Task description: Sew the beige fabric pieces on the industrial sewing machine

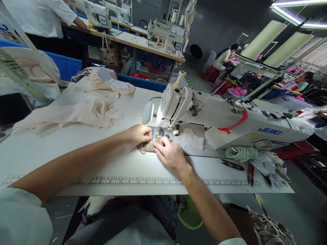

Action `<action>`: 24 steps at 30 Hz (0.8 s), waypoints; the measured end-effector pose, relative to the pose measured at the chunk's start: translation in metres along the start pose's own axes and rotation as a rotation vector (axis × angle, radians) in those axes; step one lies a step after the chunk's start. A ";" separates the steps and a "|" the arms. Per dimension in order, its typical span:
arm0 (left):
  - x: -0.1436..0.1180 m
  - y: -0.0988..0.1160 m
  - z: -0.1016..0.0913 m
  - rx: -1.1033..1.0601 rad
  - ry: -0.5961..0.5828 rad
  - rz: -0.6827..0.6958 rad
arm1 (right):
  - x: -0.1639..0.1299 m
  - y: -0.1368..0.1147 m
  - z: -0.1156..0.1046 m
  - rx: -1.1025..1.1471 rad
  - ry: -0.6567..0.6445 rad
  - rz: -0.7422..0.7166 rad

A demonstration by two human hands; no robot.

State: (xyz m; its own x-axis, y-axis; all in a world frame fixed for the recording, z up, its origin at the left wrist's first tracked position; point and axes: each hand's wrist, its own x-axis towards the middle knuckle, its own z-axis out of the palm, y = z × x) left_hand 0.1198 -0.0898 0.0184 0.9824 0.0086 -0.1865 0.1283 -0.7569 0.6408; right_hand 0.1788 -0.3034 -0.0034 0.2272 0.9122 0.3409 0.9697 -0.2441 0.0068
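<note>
Close to the needle area of a white sewing machine point(178, 102), my left hand point(141, 134) is closed, thumb and fingertips pinched together. My right hand point(170, 156) lies just to its right, fingers bent and pressed together at the tips. A tiny pale bit shows where the fingertips meet; what they hold is too small and covered to name. Under the hands is a tan-brown patch point(147, 146) on the machine bed. Crumpled cream fabric point(191, 141) lies on the bed to the right of the needle.
Cream fabric pieces point(68, 114) and a stacked bundle point(109, 81) lie on the left. At the right are a coil of pale green cord point(241, 154), black thread snips point(233, 165), red-handled snips point(251, 174) and scraps point(272, 166). A printed ruler point(122, 181) runs along the front edge.
</note>
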 end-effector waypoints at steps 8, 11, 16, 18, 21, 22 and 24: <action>-0.031 0.005 0.025 0.483 0.391 0.537 | 0.003 -0.003 0.000 -0.015 -0.038 0.002; -0.046 0.002 0.039 0.628 0.419 0.635 | 0.004 -0.003 -0.001 -0.023 -0.043 0.011; -0.053 -0.002 0.045 0.828 0.414 0.653 | 0.004 -0.004 -0.002 -0.024 -0.018 -0.001; -0.051 -0.003 0.044 0.862 0.392 0.662 | 0.004 -0.003 -0.002 -0.029 -0.001 -0.001; -0.043 -0.004 0.042 0.826 0.391 0.650 | 0.001 0.005 -0.001 -0.041 0.024 0.041; -0.040 -0.005 0.042 0.801 0.400 0.642 | 0.000 0.009 -0.001 -0.046 0.041 0.070; -0.034 -0.006 0.042 0.753 0.418 0.633 | -0.003 0.018 0.001 -0.044 0.088 0.129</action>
State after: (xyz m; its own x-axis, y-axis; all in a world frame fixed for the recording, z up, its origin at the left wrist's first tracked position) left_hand 0.0803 -0.1132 -0.0107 0.8279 -0.4120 0.3805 -0.3976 -0.9097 -0.1199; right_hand 0.1959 -0.3099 -0.0048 0.3394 0.8405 0.4223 0.9276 -0.3736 -0.0018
